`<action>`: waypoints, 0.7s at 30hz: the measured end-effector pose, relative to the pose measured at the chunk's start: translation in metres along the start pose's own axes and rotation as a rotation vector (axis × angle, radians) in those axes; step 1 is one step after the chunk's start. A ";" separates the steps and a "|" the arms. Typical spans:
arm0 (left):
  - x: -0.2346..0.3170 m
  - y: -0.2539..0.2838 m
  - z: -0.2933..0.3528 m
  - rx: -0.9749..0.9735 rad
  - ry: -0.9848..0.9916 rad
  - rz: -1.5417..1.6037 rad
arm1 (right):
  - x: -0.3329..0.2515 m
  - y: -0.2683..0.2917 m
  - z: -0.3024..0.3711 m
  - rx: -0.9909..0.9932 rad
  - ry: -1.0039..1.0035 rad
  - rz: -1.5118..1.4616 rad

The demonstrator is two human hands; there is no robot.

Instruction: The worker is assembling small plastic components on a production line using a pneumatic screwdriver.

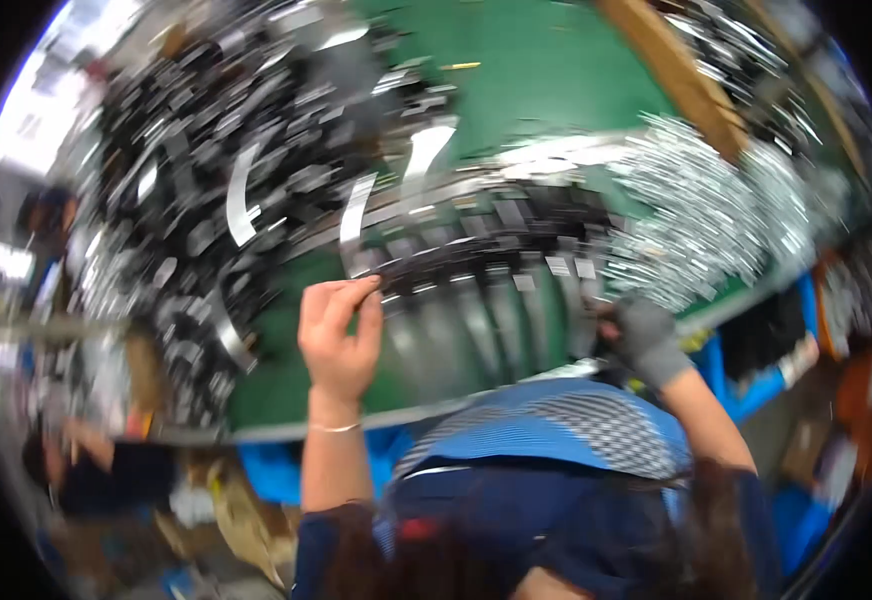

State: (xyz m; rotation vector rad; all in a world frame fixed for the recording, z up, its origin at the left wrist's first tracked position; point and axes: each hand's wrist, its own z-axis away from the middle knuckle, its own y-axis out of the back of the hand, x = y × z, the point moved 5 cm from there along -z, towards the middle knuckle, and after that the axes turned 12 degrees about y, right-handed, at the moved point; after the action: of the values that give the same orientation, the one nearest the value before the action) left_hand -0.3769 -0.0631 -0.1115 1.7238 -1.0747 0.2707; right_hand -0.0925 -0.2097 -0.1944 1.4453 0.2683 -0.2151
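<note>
The whole view is smeared by motion. My bare left hand [341,335] is raised at the near left end of a row of dark metal parts [486,245], its fingers drawn together in a pinch. Whatever is between those fingertips is too blurred to name. Just beyond them stands a pale, shiny strip [357,215]; I cannot tell whether they touch it. My right hand [644,338], in a grey glove with dark bare-looking fingertips, is curled closed beside the right end of the row. What it grips is hidden. Long greyish strips [476,325] spread from the row toward me.
Dark and silvery metal pieces [226,170] are heaped at the left on the green tabletop [526,75]. A pile of shiny small metal parts [701,215] lies at the right, beside a wooden bar [681,75]. Another person [106,470] is at the lower left.
</note>
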 end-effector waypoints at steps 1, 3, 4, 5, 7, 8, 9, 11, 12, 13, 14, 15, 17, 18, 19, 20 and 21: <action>-0.022 0.015 0.013 0.088 0.145 -0.039 | 0.008 -0.001 0.009 0.137 0.077 -0.060; -0.059 0.052 0.050 0.246 0.328 -0.170 | 0.021 -0.013 0.016 0.094 0.031 -0.058; -0.080 0.067 0.067 0.330 0.437 -0.302 | 0.013 -0.002 0.016 0.005 0.049 0.031; -0.098 0.079 0.086 0.404 0.544 -0.419 | 0.009 0.003 0.017 -0.029 0.093 0.066; -0.118 0.105 0.112 0.480 0.630 -0.541 | 0.007 0.006 0.014 -0.069 0.161 0.112; -0.125 0.115 0.124 0.524 0.681 -0.640 | 0.016 0.001 0.012 -0.083 0.213 0.073; -0.129 0.122 0.132 0.563 0.729 -0.734 | 0.024 -0.005 0.010 -0.097 0.257 0.036; -0.141 0.129 0.130 0.577 0.719 -0.745 | 0.021 -0.005 0.003 -0.112 0.310 0.010; -0.147 0.131 0.126 0.573 0.696 -0.748 | 0.018 -0.003 0.001 -0.108 0.310 0.009; -0.151 0.133 0.122 0.567 0.672 -0.749 | 0.015 -0.001 -0.001 -0.103 0.308 0.008; -0.154 0.133 0.120 0.573 0.678 -0.747 | 0.013 0.000 -0.002 -0.099 0.304 0.007; -0.150 0.122 0.105 0.452 0.616 -0.764 | 0.012 0.000 0.000 -0.097 0.299 0.014; -0.139 0.103 0.083 0.210 0.484 -0.795 | 0.011 -0.003 0.001 -0.082 0.252 0.010; -0.138 0.101 0.079 0.209 0.481 -0.791 | 0.013 -0.003 0.001 -0.074 0.229 0.005; -0.137 0.097 0.077 0.180 0.491 -0.862 | 0.015 -0.002 0.001 -0.073 0.223 0.007; -0.137 0.095 0.076 0.147 0.500 -0.931 | 0.015 0.000 0.003 -0.060 0.246 0.019; -0.137 0.091 0.074 0.114 0.507 -0.999 | 0.017 0.002 0.004 -0.047 0.267 0.032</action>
State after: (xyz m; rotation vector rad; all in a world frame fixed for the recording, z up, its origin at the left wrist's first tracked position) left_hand -0.5468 -0.0591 -0.1707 1.9337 0.2175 0.1089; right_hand -0.0759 -0.2135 -0.1974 1.4303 0.4640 0.0114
